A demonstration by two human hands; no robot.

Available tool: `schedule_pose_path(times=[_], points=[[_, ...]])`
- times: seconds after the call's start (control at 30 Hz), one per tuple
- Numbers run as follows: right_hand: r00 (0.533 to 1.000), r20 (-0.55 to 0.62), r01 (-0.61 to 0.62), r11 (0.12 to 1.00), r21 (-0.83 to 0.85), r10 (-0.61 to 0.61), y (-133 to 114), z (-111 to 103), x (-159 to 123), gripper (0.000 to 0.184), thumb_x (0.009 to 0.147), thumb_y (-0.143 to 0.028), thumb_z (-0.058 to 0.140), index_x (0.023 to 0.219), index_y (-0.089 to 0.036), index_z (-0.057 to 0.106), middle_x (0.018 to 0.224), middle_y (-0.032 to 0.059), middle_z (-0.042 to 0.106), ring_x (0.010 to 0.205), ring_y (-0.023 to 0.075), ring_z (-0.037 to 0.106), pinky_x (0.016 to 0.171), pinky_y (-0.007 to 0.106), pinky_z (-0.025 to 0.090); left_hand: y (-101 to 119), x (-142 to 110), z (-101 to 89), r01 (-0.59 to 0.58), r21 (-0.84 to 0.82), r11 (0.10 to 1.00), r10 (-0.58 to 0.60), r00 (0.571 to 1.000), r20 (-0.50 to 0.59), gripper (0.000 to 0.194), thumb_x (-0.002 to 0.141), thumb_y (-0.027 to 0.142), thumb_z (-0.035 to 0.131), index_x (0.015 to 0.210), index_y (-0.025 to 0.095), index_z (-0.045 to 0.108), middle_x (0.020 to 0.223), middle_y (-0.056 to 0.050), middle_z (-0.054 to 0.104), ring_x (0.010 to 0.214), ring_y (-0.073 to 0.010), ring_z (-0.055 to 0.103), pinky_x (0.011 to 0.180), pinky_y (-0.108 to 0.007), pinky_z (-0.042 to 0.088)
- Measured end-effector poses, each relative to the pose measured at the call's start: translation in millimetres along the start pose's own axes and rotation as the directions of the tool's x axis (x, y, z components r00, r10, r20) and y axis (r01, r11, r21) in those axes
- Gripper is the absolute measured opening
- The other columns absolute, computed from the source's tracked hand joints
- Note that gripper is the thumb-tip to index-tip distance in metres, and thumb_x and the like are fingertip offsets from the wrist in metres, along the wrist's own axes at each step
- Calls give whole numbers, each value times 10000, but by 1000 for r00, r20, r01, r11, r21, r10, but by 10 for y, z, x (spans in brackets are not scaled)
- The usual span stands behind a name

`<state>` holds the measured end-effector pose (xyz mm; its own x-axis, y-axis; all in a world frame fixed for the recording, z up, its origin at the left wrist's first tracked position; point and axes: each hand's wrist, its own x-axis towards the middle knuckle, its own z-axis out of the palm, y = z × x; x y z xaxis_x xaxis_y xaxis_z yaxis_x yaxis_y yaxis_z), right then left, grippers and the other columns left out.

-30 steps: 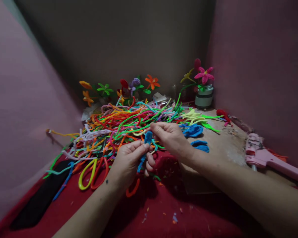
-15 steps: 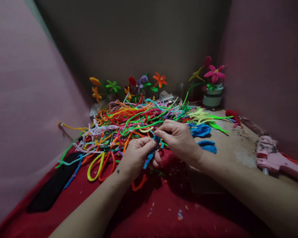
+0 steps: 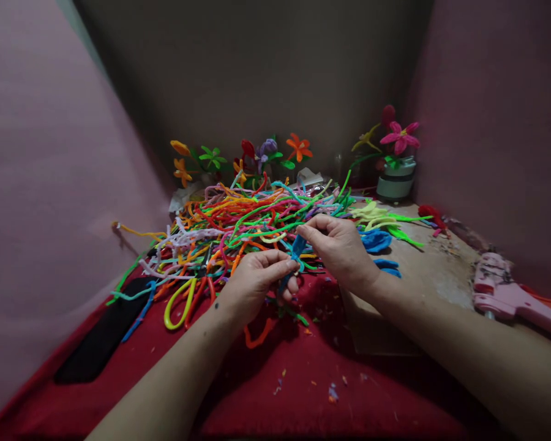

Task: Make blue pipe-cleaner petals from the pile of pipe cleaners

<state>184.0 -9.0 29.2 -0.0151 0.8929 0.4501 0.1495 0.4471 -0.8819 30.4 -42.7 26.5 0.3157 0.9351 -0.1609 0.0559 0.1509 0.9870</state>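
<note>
Between my two hands is a bent blue pipe cleaner (image 3: 298, 246), fuzzy and partly covered by fingers. My left hand (image 3: 264, 275) pinches its lower part between thumb and forefinger. At its upper end the thumb and forefinger of my right hand (image 3: 337, 248) are closed on it. Right behind the hands lies a heap of many-coloured pipe cleaners (image 3: 239, 214). Blue looped pieces (image 3: 376, 241) lie just beyond my right hand, partly hidden by it. Scissors (image 3: 180, 306) with a yellow and a red handle loop lie left of my left hand, their blades mostly buried in the heap.
A pink glue gun (image 3: 500, 288) lies at the right on a brown board (image 3: 441, 275). Pipe-cleaner flowers (image 3: 298, 147) stand at the back, with a pink one (image 3: 399, 138) in a pale green pot (image 3: 395, 180). A black flat object (image 3: 103, 337) rests on the red cloth (image 3: 371, 404).
My right hand has moved slightly up and away from my left, drawing the blue pipe cleaner's upper end higher. The whole view has shifted, so the scene sits further right.
</note>
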Motion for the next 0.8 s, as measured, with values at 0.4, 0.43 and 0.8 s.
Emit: schedule_pose_path(times=[0.4, 0.43, 0.8], points=[[978, 194, -92, 994, 56, 79, 67, 28, -12, 305, 702, -378, 611, 531, -138, 532, 504, -50, 404, 499, 65, 337, 472, 220, 280, -8, 33, -41, -25, -13, 1000, 25, 999, -34, 208, 763, 344, 601, 757, 139, 574, 585, -3, 628, 429, -69, 537, 389, -148, 373], [981, 179, -88, 994, 62, 75, 73, 27, -8, 325, 705, -387, 611, 516, -141, 515, 493, -55, 387, 488, 62, 327, 465, 220, 276, -5, 35, -47, -17, -8, 1000, 16, 1000, -25, 212, 760, 346, 605, 756, 137, 575, 593, -6, 630, 435, -71, 540, 393, -151, 378], [733, 230, 674, 729, -117, -641, -262, 53, -317, 233, 847, -181, 409, 814, -123, 632, 751, 67, 624, 716, 134, 562, 704, 261, 463, 82, 163, -43, -113, 113, 987, 128, 982, -138, 217, 681, 335, 661, 678, 147, 553, 504, 46, 527, 400, -39, 421, 390, -160, 315]])
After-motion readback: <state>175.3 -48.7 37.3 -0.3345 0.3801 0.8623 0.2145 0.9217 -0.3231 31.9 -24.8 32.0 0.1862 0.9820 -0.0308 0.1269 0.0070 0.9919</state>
